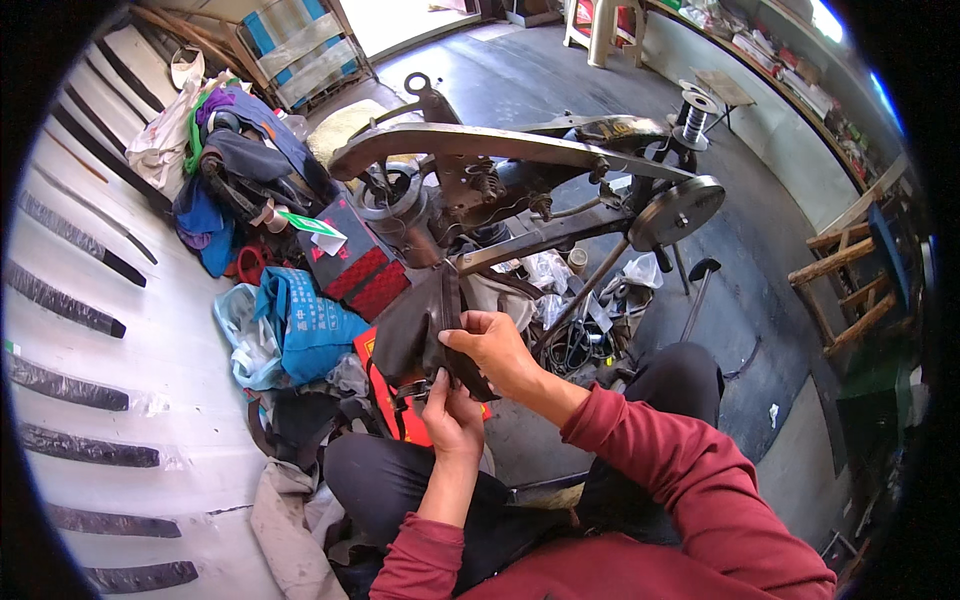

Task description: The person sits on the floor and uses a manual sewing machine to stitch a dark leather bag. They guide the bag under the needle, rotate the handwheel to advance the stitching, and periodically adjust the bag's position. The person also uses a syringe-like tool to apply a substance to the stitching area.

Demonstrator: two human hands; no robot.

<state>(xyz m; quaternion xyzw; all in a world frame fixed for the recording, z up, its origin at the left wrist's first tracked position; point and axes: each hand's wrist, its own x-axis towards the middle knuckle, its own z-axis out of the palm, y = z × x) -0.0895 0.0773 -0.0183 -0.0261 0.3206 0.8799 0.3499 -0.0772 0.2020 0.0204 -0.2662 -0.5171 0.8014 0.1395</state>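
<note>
A dark brown leather-like bag [412, 330] with a zipper strip along its right side is in front of me, below the arm of an old metal sewing machine [480, 165]. My right hand [495, 350] pinches the bag's right edge near the zipper, thumb and fingers closed. Lower down, my left hand [452, 415] grips the bag's bottom edge, its fingers partly hidden behind the material. A small metal buckle or clasp hangs close to my left fingertips. The bag's far end lies close to the machine's lower arm.
A hand wheel [678, 213] and a thread spool [696, 118] sit on the machine's right. Piled bags and cloth [245, 150] and a blue bag [305, 318] lie left. Loose tools and plastic [590, 310] are beneath. A wooden stool [850, 280] stands right.
</note>
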